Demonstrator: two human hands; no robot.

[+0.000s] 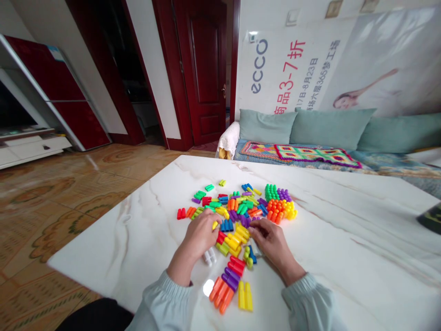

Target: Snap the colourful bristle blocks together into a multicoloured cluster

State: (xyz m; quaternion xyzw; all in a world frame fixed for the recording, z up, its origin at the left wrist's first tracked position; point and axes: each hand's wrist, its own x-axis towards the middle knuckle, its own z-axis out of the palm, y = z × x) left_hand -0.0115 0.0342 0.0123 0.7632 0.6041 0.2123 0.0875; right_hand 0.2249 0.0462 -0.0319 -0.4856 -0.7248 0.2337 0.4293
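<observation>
My left hand (201, 233) is closed in a pinch on a small yellow plastic block (215, 225), above the left side of a pile of bullet-shaped blocks. My right hand (271, 239) has its fingers curled at the right edge of the pile, by a cluster of yellow blocks (237, 238); what its fingertips grip is hidden. Between the hands lie blue blocks (226, 225) and a red block (221, 237). Nearer to me are red blocks (236, 265), purple blocks (230, 278), orange blocks (221, 295) and a yellow pair (245, 296).
A white marbled table (330, 220) carries everything. Sorted groups of green (271, 192), purple (284, 195) and orange blocks (275, 210) stand at the pile's right back. White blocks (209, 256) lie beside my left wrist. A dark object (430, 218) sits at the right edge. Behind is a sofa with cushions (329, 128).
</observation>
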